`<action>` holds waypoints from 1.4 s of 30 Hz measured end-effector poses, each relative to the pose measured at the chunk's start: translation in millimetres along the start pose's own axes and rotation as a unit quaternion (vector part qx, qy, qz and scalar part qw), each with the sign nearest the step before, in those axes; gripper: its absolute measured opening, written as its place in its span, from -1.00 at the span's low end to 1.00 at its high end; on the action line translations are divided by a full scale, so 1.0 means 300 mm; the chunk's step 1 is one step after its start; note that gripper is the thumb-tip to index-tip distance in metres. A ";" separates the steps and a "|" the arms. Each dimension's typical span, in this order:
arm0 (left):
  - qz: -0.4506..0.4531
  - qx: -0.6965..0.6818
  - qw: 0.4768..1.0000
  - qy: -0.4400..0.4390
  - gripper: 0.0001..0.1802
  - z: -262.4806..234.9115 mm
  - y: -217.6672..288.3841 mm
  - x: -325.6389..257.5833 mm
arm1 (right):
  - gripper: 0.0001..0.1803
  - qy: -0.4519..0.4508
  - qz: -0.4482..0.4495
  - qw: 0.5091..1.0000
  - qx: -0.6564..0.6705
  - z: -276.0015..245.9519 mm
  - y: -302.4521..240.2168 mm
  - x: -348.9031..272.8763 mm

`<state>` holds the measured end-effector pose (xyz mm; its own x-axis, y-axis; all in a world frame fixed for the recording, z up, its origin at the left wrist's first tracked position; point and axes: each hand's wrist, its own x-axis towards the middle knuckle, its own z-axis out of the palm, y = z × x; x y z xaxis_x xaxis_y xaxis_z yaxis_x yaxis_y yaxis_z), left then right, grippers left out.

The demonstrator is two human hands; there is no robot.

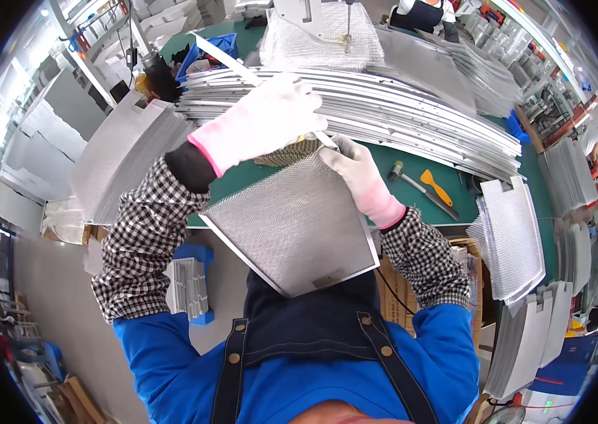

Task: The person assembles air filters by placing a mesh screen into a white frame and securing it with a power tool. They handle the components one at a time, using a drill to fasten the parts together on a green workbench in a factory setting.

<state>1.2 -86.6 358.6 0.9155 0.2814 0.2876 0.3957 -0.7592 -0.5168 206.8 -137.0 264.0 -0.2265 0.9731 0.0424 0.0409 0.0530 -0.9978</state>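
A trapezoid metal mesh filter panel (295, 226) with a thin aluminium frame is tilted up against my body above the green table (412, 162). My left hand (267, 120), in a white glove with a pink cuff, is closed over the panel's top edge and a thin metal frame strip (228, 60) that runs up to the left. My right hand (359, 173), gloved the same way, grips the panel's upper right corner. Both forearms wear checked sleeves.
A long stack of metal frame strips (412, 116) lies across the table behind the panel. A mallet (412, 182) and an orange-handled tool (436, 185) lie to the right. Mesh sheet piles stand at left (126, 159), right (514, 240) and back (320, 35). Another person (422, 14) works beyond.
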 end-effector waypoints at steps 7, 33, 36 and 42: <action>0.053 0.022 0.995 0.078 -0.76 0.000 -0.060 0.043 | -0.68 -0.005 0.006 1.000 0.030 0.000 0.002 0.025; 0.007 -0.094 0.995 -0.021 -0.72 0.011 -0.103 -0.001 | -0.75 -0.019 -0.039 0.999 0.004 0.019 -0.021 0.044; 0.005 -0.127 0.991 0.039 -0.74 0.019 -0.095 -0.009 | -0.74 -0.032 -0.026 0.999 -0.026 -0.002 -0.007 0.061; -0.236 -0.353 0.895 -0.136 -0.64 0.014 0.024 -0.076 | -0.71 -0.042 -0.012 0.997 -0.058 -0.028 -0.022 0.042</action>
<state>-16.6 -96.2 344.9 0.6803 0.7284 0.0822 0.6866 -0.6725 0.2763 211.8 -123.1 271.5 -0.3102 0.9490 0.0565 0.1456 0.1061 -0.9836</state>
